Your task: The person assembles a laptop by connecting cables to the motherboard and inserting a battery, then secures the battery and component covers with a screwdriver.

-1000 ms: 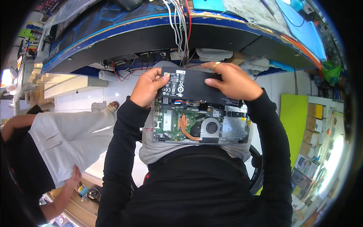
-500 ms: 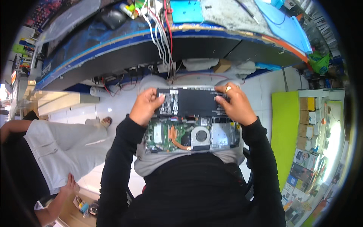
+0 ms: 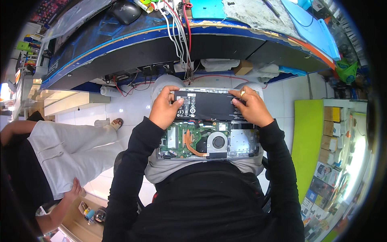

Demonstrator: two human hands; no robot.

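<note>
Head view: clamping the black battery (image 3: 213,106) by its two ends, with left hand (image 3: 165,109) and right hand (image 3: 253,107) well apart. Lowered since a second ago, no longer hiding the opened laptop (image 3: 243,139) along its rim (image 3: 203,90) beyond the thumbs; apparently nearly bedded in place, with fan (image 3: 218,142) bare between the wrists.

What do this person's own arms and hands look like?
Long black sleeves cover both arms down to the wrists. The left hand and right hand are ungloved. A gold-coloured ring circles a finger of the right hand; no ring shows on the left.
</note>
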